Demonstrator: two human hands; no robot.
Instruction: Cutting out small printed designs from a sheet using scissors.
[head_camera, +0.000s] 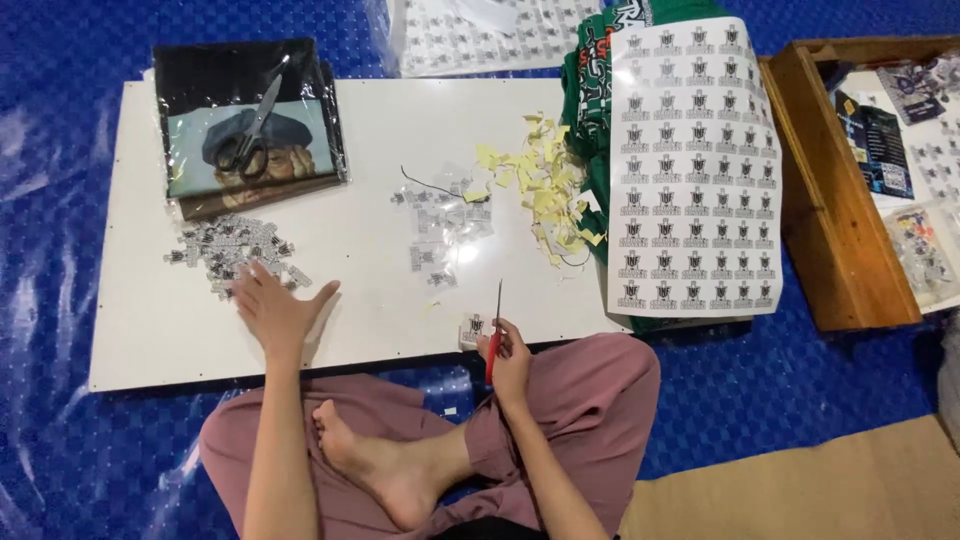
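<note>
1. Red-handled scissors (495, 335) with thin metal blades are gripped by the closed right hand (510, 362), blades pointing away from the body.
2. A small cut sticker (473, 327) lies just left of that grip, at the white board (150, 330) edge.
3. The left hand (272, 310) is laid flat, fingers spread, its fingertips touching a pile of small glossy cut-outs (232, 252).

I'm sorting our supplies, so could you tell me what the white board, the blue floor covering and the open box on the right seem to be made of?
White board: likely laminated panel; smooth, matte, thin edge.
Blue floor covering: seemingly plastic sheeting; glossy, wrinkled, glare patches.
Open box: wood; brown grain, thick plank walls, slight sheen.
</note>
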